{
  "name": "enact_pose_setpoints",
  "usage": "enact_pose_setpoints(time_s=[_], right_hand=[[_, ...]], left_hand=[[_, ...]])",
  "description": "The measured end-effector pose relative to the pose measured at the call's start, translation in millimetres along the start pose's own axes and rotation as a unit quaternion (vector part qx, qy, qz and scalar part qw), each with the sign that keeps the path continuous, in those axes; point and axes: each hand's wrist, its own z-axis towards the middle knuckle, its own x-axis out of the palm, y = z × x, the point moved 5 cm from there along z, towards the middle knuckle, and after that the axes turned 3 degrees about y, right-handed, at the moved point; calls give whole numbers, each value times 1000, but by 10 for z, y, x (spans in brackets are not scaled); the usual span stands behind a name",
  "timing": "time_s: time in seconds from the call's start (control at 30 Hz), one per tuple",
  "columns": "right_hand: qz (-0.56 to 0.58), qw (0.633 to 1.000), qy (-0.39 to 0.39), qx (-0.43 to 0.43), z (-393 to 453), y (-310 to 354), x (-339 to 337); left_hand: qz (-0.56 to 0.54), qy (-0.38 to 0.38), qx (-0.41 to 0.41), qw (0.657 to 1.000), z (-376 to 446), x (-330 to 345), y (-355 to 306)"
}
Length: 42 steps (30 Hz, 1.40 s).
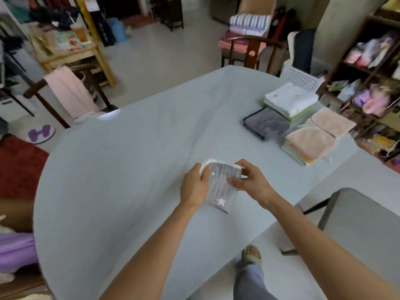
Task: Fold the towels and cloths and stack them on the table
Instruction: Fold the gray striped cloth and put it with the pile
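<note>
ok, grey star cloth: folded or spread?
Folded. The grey star cloth is a small thick rectangle with layered edges at its top, gripped by the left hand and right hand.

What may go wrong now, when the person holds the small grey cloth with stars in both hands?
1. The grey star cloth is pinched only at its edges by the left hand and right hand, so its folds may slip open.
2. The peach stack sits near the table edge; adding the cloth carelessly might topple it.

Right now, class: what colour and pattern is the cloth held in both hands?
Grey with white stars, on the cloth; the head view shows it.
</note>
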Motion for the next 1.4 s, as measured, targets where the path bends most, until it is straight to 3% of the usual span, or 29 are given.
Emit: enact_pose_setpoints(time_s=[0.2, 0.33, 0.4, 0.5, 0.63, 0.7, 0.77, 0.83, 0.97, 1.03, 1.13, 1.2, 1.3, 1.4], right_hand=[[57, 998, 10, 3, -5, 175, -797], [94, 989, -110, -5, 221, 241, -1765], [120, 980, -161, 5, 326, 197, -2130], [236, 946, -219, 35, 514, -45, -2639], [346, 917, -153, 124, 668, -407, -2837], [246, 931, -236, 131, 737, -463, -3116], [61, 927, -354, 112, 780, -389, -3450], [-34, 917, -393, 60, 802, -283, -3598], [-86, 926, -367, 31, 914, -298, -3874], [-39, 943, -320, 82, 1028, -333, -4036], [138, 964, -125, 189, 1163, -466, -4041], [158, 967, -39, 198, 1191, -501, -4037], [175, 971, -80, 145, 1251, -441, -4183], [90, 985, -113, 94, 1334, -312, -4385]], left_hand=[[168, 39, 145, 974, 327, 248, -821], [297, 38, 196, 934, 638, 827, -1486], [296, 42, 181, 937, 769, 1133, -1755], [206, 50, 127, 969, 992, 1671, -2167], [133, 68, 111, 983, 1124, 2149, -2447], [114, 72, 109, 985, 1249, 2345, -2605], [135, 85, 102, 982, 1398, 2556, -2731], [180, 98, 94, 974, 1505, 2735, -2788], [191, 102, 74, 973, 1634, 2981, -2869], [133, 82, 45, 987, 1662, 3035, -2892], [21, 28, 2, 999, 1643, 3045, -2905], [-8, 7, -13, 1000, 1652, 3062, -2914], [-78, -16, -19, 997, 1693, 3039, -2914], [-165, -1, -67, 984, 1720, 3103, -2793]])
